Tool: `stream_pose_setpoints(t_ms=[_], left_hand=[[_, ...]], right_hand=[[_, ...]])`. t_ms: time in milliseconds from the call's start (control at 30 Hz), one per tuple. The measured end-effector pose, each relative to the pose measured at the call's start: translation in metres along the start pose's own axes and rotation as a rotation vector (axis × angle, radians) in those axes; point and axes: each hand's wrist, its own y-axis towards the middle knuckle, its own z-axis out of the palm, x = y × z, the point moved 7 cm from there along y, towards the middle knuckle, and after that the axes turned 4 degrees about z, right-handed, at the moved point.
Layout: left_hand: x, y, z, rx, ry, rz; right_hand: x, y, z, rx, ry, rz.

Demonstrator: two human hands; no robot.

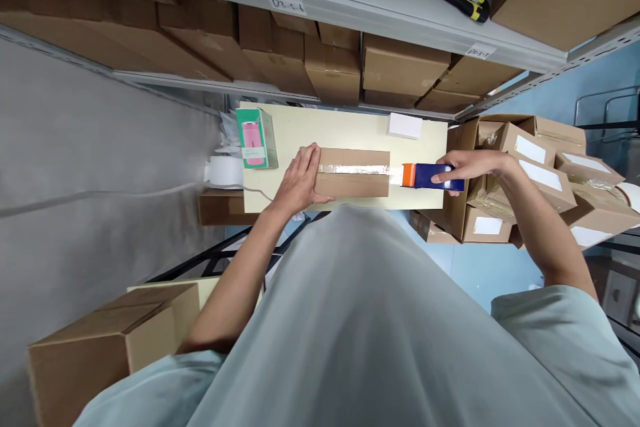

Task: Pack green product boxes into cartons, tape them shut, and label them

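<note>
Cardboard carton [353, 185] on tabletop [325, 127]; clear tape [354, 169] along its top seam. Left hand [299, 181]: grip clamped across carton's left end. Right hand [463, 165]: grip closed around blue-and-orange tape dispenser [424, 176], right of carton.

Bright light — glare on tape [354, 169] — edges stretched, top-left corner pixelated.
</note>
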Motion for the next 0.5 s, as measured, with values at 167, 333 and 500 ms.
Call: stream_pose_setpoints(t_ms=[167, 333, 500], left_hand=[[-0.002, 0.003, -0.003, -0.001, -0.009, -0.017], [0.0, 0.005, -0.001, 0.012, 0.023, -0.014], [-0.002, 0.005, 0.001, 0.021, 0.076, -0.023]], right_hand=[[-0.027, 0.011, -0.003, -0.006, 0.003, -0.016], [-0.026, 0.045, -0.001, -0.146, -0.238, 0.116], [-0.002, 0.071, 0.018, -0.369, -0.495, 0.236]])
